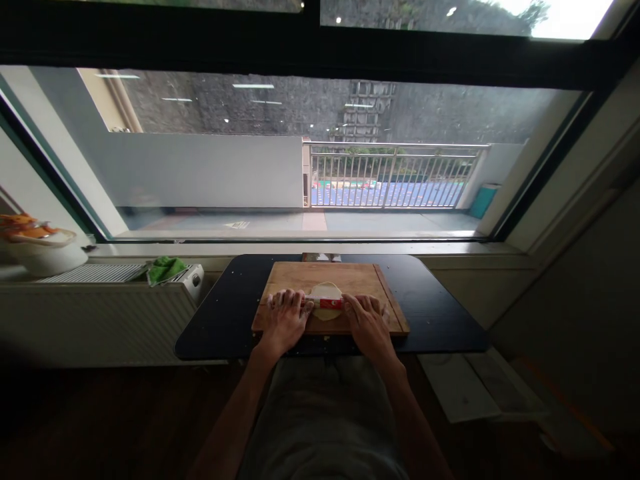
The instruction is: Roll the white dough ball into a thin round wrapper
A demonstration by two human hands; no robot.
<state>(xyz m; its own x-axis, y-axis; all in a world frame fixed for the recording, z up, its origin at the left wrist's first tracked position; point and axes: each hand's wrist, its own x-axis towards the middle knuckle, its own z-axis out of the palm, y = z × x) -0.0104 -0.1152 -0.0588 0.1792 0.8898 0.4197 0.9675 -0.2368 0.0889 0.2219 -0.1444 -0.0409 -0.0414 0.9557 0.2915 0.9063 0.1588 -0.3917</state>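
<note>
A thin, pale sheet of dough [326,289] lies on a wooden cutting board [295,272]. Across its middle runs a rolling pin [331,303] with a red and white wrap on its centre. My left hand [287,313] is closed over the pin's left end, and my right hand [367,317] is closed over its right end. The dough shows above and below the pin, between my hands. Both ends of the pin are hidden under my fingers.
The board rests on a dark table [440,313] against the window sill [260,249]. To the left stands a white radiator [125,320] with a green cloth [167,269] on top. A white pot [47,257] with something orange in it is at far left.
</note>
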